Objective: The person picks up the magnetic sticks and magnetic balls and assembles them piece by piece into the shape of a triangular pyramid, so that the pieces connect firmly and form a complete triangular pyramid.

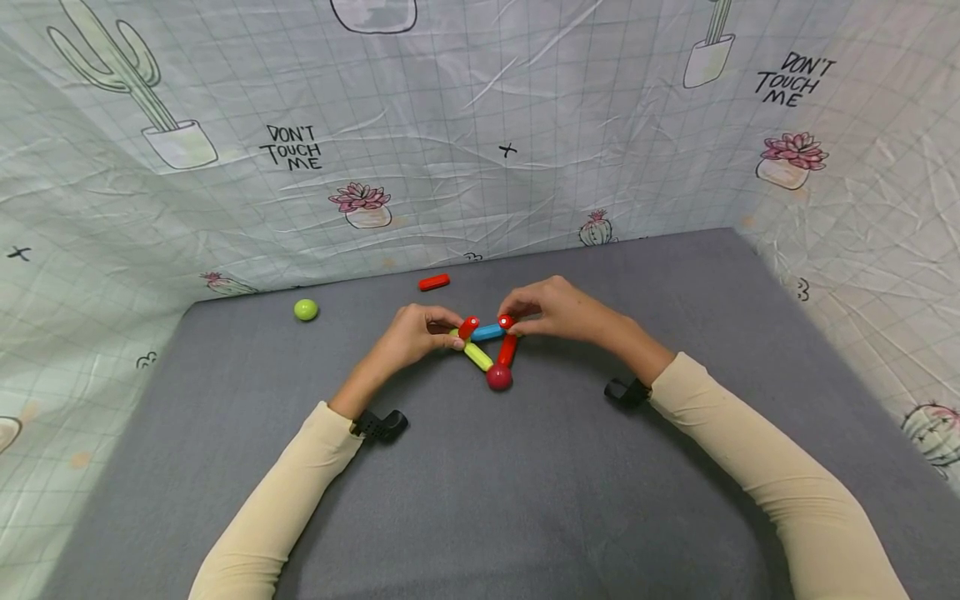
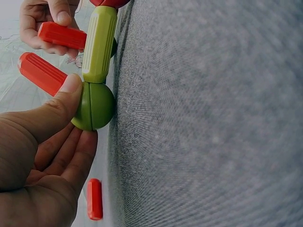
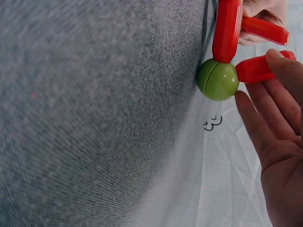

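A triangle of toy building sticks and balls lies on the grey tabletop. Its sides are a yellow-green stick (image 1: 478, 357), a blue stick (image 1: 488, 332) and a red stick (image 1: 507, 351), with a dark red ball (image 1: 498, 377) at the near corner. My left hand (image 1: 411, 337) pinches the green ball (image 2: 96, 106) at the left corner; another red stick (image 2: 41, 72) slants up from it. At the right corner sits a second green ball (image 3: 218, 80). Between thumb and fingers, my right hand (image 1: 555, 312) holds an upright red stick (image 3: 257, 68), its lower end against that ball.
A loose green ball (image 1: 306, 310) lies at the back left of the grey tabletop (image 1: 487, 500). Behind the triangle is a loose red stick (image 1: 433, 282). A printed cloth (image 1: 450, 167) hangs along the back and sides.
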`<state>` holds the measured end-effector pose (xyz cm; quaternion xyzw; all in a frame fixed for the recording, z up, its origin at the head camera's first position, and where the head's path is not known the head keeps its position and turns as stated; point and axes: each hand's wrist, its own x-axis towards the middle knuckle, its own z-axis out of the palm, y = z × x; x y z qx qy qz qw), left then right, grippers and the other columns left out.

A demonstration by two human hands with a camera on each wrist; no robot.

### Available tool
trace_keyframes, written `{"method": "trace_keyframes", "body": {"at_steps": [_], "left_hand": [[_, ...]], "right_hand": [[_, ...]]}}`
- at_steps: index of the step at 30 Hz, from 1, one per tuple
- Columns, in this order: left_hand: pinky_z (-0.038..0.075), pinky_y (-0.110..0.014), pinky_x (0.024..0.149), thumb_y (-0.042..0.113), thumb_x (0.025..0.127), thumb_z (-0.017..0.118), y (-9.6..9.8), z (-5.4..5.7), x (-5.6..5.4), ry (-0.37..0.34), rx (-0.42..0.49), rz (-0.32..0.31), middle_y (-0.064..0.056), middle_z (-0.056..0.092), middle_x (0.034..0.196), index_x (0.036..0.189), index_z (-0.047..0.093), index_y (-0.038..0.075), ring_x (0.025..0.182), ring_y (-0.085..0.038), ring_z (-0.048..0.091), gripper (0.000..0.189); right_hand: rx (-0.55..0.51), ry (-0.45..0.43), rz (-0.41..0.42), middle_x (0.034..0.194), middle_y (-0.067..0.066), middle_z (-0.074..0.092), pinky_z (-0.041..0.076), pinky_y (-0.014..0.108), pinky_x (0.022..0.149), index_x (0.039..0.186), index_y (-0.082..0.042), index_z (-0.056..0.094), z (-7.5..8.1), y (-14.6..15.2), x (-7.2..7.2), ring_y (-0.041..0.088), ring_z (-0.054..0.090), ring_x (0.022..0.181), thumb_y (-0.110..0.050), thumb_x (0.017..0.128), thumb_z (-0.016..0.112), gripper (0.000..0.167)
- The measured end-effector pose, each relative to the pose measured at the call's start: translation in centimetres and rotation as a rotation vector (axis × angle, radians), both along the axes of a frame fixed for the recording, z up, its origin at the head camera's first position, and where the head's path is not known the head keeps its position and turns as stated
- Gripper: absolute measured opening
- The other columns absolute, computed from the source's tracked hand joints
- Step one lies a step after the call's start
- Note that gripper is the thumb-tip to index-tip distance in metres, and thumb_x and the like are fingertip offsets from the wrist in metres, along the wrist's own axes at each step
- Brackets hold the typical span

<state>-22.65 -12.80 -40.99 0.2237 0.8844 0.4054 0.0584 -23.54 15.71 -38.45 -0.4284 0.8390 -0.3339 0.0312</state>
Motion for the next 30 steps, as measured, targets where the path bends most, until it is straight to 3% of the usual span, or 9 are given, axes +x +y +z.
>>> {"method": "trace_keyframes", "body": {"at_steps": [6, 17, 20, 24, 30], "left_hand": [[0.06, -0.031, 0.079, 0.015, 0.081, 0.087, 0.0, 0.0, 0.1, -0.004, 0.002, -0.002, -0.006, 0.078, 0.097, 0.103, 0.08, 0.007, 0.09, -0.016, 0.074, 0.024], [0.06, -0.032, 0.08, 0.016, 0.082, 0.087, 0.0, 0.0, 0.0, 0.007, -0.007, -0.002, -0.006, 0.078, 0.098, 0.103, 0.08, 0.007, 0.091, -0.017, 0.074, 0.024], [0.06, -0.033, 0.082, 0.017, 0.082, 0.086, 0.0, 0.0, 0.0, 0.009, -0.014, -0.006, -0.006, 0.078, 0.1, 0.104, 0.08, 0.007, 0.093, -0.017, 0.074, 0.024], [0.06, -0.033, 0.083, 0.017, 0.083, 0.086, 0.2, 0.1, 0.0, 0.009, -0.016, -0.011, -0.007, 0.077, 0.103, 0.106, 0.08, 0.006, 0.095, -0.018, 0.074, 0.026], [0.059, -0.033, 0.083, 0.017, 0.082, 0.086, 0.0, 0.0, 0.0, 0.005, -0.013, -0.002, -0.008, 0.077, 0.102, 0.105, 0.08, 0.006, 0.095, -0.019, 0.073, 0.026]], "right_hand": [[0.021, 0.009, 0.01, 0.111, -0.002, 0.075, 0.06, 0.038, 0.088, 0.116, -0.012, 0.074, -0.2, 0.3, -0.1, 0.012, 0.072, 0.1, -0.014, 0.091, 0.078, 0.025], [0.119, 0.043, 0.029, 0.114, -0.001, 0.074, 0.058, 0.034, 0.092, 0.12, -0.013, 0.071, 0.2, -0.2, -0.3, 0.012, 0.07, 0.105, -0.02, 0.097, 0.072, 0.024], [0.152, 0.055, 0.033, 0.113, 0.001, 0.073, 0.058, 0.034, 0.088, 0.121, -0.011, 0.068, 0.1, -0.6, -0.3, 0.014, 0.069, 0.099, -0.021, 0.098, 0.07, 0.025], [0.145, 0.08, 0.031, 0.11, 0.002, 0.073, 0.059, 0.035, 0.085, 0.12, -0.009, 0.067, -0.2, -0.6, -0.2, 0.014, 0.067, 0.092, -0.02, 0.098, 0.071, 0.025], [0.091, 0.09, 0.015, 0.112, 0.001, 0.071, 0.058, 0.039, 0.088, 0.121, -0.011, 0.069, -0.5, 0.1, 0.3, 0.018, 0.067, 0.098, -0.022, 0.097, 0.073, 0.027]]}}
